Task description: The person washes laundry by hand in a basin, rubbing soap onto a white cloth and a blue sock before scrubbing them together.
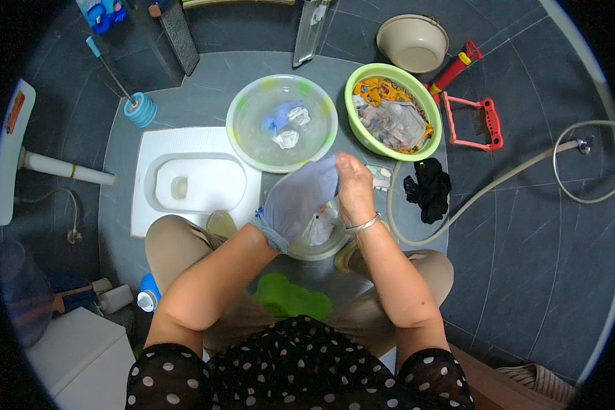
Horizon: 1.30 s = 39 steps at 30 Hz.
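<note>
Dark grey floor tiles lay all around me; a white squat toilet (pixel 195 181) sat off to my left; my left hand (pixel 290 205) was tucked inside a blue sock (pixel 301 195), so I couldn't tell how its fingers lay; my right hand (pixel 354 184) pinched the sock's top end; I thought rubbing it over the small basin (pixel 318 246) below was best; the clear bowl (pixel 281 123), green tub (pixel 427 109), and hose (pixel 485 188) crowded close.

Left hand (pixel 295 199) sits inside a grey-blue sock (pixel 301 195), right hand (pixel 354 184) pinching its toe end, both over a small basin (pixel 321 236) at centre. Clear basin (pixel 281 123) at 12 o'clock, green basin (pixel 392 111) at 1, black cloth (pixel 428 189) at 3.
</note>
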Available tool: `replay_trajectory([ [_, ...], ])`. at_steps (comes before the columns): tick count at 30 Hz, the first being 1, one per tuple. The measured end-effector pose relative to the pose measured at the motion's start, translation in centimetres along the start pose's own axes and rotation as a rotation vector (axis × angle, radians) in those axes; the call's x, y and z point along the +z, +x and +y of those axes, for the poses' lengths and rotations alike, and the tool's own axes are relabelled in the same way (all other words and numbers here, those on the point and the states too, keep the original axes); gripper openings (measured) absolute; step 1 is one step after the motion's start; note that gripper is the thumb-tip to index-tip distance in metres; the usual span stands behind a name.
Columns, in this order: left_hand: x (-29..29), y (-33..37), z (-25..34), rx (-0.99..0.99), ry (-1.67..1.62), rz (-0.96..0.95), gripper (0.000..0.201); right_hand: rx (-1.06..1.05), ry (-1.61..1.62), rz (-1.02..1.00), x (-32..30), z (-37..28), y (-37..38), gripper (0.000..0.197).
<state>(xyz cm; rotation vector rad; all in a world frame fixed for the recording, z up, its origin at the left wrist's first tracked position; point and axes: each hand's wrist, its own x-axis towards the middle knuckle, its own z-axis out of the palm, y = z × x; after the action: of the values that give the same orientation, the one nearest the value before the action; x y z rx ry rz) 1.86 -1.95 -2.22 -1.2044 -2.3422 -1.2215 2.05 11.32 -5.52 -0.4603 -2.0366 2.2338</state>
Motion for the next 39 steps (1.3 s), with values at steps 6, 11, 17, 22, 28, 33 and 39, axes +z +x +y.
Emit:
replay_trajectory([
  [6,1.0,-1.8,0.8,-0.306,-0.317,-0.202,0.026,0.088,0.340,0.265,-3.0,-3.9,2.5,0.020],
  [11,3.3,-3.0,-0.7,-0.998,-1.295,-0.261,0.035,0.033,0.348,0.344,-6.1,-5.5,3.8,0.018],
  [17,4.2,-4.1,-0.9,-0.299,-0.670,-0.305,0.034,0.023,0.450,0.403,-7.6,-5.2,4.9,0.019],
  [22,4.9,-3.8,-0.5,-0.203,-0.667,-0.235,0.036,0.030,0.441,0.478,-9.1,-4.5,6.3,0.022],
  [28,4.0,0.3,1.2,-0.265,-0.811,-0.180,0.028,0.020,0.467,0.530,-10.0,-5.7,6.7,0.023],
  [33,2.1,1.6,1.8,-0.249,-0.861,-0.056,0.022,-0.019,0.270,0.197,-5.4,-6.6,2.7,0.021],
  [39,1.7,-1.0,0.8,-0.685,-0.765,0.222,0.013,-0.587,-0.508,-0.118,2.7,-6.5,-7.3,0.014],
])
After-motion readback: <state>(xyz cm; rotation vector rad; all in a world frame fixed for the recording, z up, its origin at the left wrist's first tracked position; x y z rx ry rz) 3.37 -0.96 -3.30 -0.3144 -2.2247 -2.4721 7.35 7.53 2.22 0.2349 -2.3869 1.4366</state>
